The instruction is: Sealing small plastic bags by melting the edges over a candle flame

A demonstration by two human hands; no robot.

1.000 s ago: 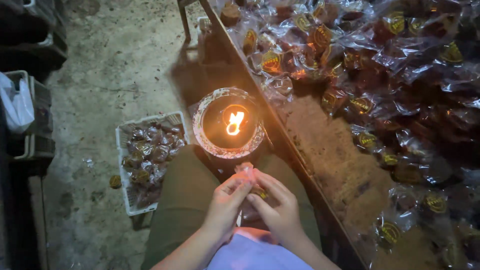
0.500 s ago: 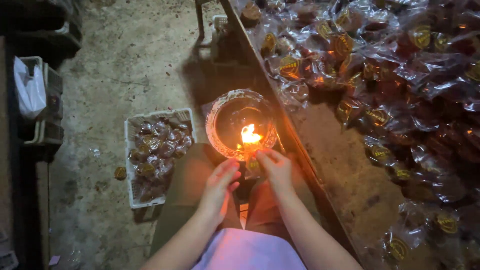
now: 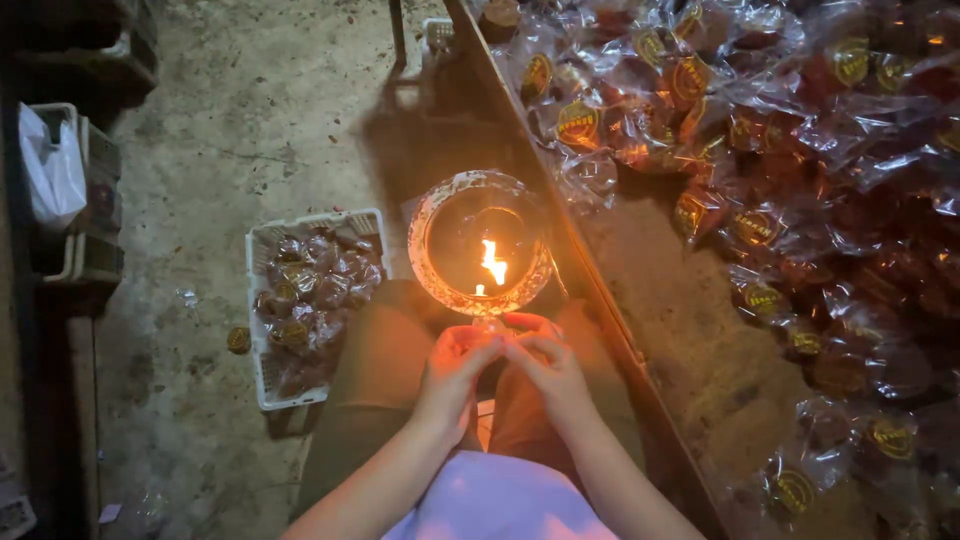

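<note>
I sit with both hands joined over my lap, just under the near rim of a round glass bowl (image 3: 428, 222). A small flame (image 3: 492, 263) burns inside the bowl. My left hand (image 3: 452, 385) and my right hand (image 3: 552, 372) pinch a small clear plastic packet (image 3: 519, 323) between their fingertips. The packet glows reddish in the firelight and is mostly hidden by my fingers. It sits right at the bowl's edge, a little below the flame.
A white plastic basket (image 3: 262, 310) with several wrapped packets stands on the concrete floor to my left, one loose packet (image 3: 238, 340) beside it. On the right, a wooden table (image 3: 690, 330) carries a big pile of wrapped packets (image 3: 800, 150). Crates with a white bag (image 3: 55, 165) stand far left.
Half a second ago my right hand held the packet at the flame with the left hand lower. Now both hands meet on the packet at the bowl's near edge.
</note>
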